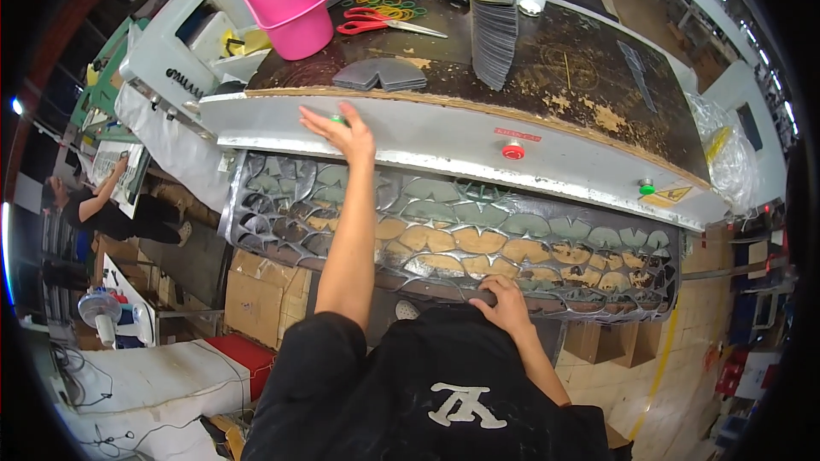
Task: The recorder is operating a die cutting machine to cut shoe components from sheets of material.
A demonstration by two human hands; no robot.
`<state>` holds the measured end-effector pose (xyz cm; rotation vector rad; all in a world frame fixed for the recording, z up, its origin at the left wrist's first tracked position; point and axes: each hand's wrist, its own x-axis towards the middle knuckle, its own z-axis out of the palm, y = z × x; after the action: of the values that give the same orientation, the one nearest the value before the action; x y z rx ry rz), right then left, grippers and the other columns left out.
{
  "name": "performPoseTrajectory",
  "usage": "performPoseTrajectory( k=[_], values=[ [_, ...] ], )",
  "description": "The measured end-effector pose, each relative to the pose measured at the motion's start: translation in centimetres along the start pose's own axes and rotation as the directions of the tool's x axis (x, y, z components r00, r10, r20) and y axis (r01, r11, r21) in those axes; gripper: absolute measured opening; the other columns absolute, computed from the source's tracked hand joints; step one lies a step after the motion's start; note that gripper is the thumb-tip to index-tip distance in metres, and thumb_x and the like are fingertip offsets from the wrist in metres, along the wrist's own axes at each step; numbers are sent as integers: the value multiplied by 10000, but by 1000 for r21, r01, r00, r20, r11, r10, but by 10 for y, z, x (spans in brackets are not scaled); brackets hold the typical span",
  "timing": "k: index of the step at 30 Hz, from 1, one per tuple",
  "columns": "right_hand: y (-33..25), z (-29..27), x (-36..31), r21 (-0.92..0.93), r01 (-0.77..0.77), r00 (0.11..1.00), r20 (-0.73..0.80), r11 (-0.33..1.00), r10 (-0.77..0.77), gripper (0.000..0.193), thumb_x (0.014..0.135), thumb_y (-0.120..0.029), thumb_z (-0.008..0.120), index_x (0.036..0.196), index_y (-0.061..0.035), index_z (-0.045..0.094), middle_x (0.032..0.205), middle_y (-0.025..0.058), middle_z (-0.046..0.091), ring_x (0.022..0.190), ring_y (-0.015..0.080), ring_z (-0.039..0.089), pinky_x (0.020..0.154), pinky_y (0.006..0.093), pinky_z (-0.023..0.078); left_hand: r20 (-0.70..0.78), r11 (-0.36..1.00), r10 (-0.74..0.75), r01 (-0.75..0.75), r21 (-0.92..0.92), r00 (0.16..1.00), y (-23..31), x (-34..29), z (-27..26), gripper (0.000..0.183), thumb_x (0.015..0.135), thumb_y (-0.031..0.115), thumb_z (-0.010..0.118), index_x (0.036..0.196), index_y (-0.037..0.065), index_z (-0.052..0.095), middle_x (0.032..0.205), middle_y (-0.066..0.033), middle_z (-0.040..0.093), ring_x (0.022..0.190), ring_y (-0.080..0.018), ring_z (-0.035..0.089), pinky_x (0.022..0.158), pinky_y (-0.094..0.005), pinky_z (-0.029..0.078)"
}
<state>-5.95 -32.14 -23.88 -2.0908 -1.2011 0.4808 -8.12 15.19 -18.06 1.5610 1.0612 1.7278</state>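
My left hand [346,132] is raised to the machine's pale front panel [410,134], its fingers spread over a green push button [338,119]. Below the panel spreads a grey sheet of material [436,239], full of rounded cut-out holes that show a tan, scuffed surface beneath. At the sheet's near edge, right of centre, my right hand [506,306] has its fingers curled over the edge; a small dark bit shows by the thumb. On the dark top board above lie a flat stack of grey cut pieces [380,74] and a tall, leaning stack of similar pieces [494,34].
Red-handled scissors [376,24], coloured rubber bands [389,7] and a pink bucket [290,13] occupy the board's left. A red button [512,150] and another green button [647,186] line the panel. Cardboard boxes [265,294] stand below; a co-worker [111,205] is far left.
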Motion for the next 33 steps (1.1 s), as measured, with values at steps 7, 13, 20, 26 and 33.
performPoseTrajectory(
  k=[7, 13, 20, 26, 33],
  values=[
    [-28, -38, 0, -47, -66, 998, -1, 997, 66, 493, 792, -334, 939, 1158, -58, 758, 1290, 118, 664, 1247, 367, 623, 1071, 470, 499, 411, 985, -129, 163, -49, 902, 45, -98, -60, 935, 1068, 370, 658, 1713, -1, 91, 1758, -303, 134, 1566, -445, 341, 1270, -518, 299],
    [-52, -32, -7, -203, 12, 998, -65, 979, -25, 638, 734, -350, 964, 1253, -70, 721, 1312, 182, 638, 1297, 429, 560, 1111, 522, 451, 908, 994, -55, -60, 88, 414, 89, -172, -167, 345, 913, 305, 826, 1116, 31, 777, 1054, -186, 785, 1070, -384, 746, 948, -481, 582],
    [-37, -22, -26, -281, -75, 993, -110, 957, 45, 729, 663, -227, 984, 1301, -62, 670, 1190, 185, 600, 1172, 428, 569, 1050, 518, 452, 965, 944, -27, -310, 111, 261, 90, -222, -172, 444, 872, 444, 809, 994, 24, 736, 981, -183, 713, 1027, -408, 676, 947, -514, 512],
    [-22, -7, -14, -289, -126, 990, -96, 949, 102, 609, 725, -178, 962, 1242, -42, 670, 1167, 176, 568, 1147, 430, 571, 1035, 509, 446, 926, 924, -13, -350, 155, 376, 77, -241, -187, 540, 843, 481, 836, 1065, 8, 699, 1076, -171, 657, 1104, -368, 621, 991, -470, 449],
    [-15, -1, -23, -275, -107, 991, -108, 956, 80, 545, 685, -196, 984, 1124, -40, 701, 1080, 187, 642, 1102, 426, 613, 987, 492, 476, 939, 945, -60, -282, 162, 339, 71, -244, -197, 486, 836, 477, 853, 947, 33, 690, 986, -164, 670, 1043, -377, 651, 947, -483, 467]
  ],
)
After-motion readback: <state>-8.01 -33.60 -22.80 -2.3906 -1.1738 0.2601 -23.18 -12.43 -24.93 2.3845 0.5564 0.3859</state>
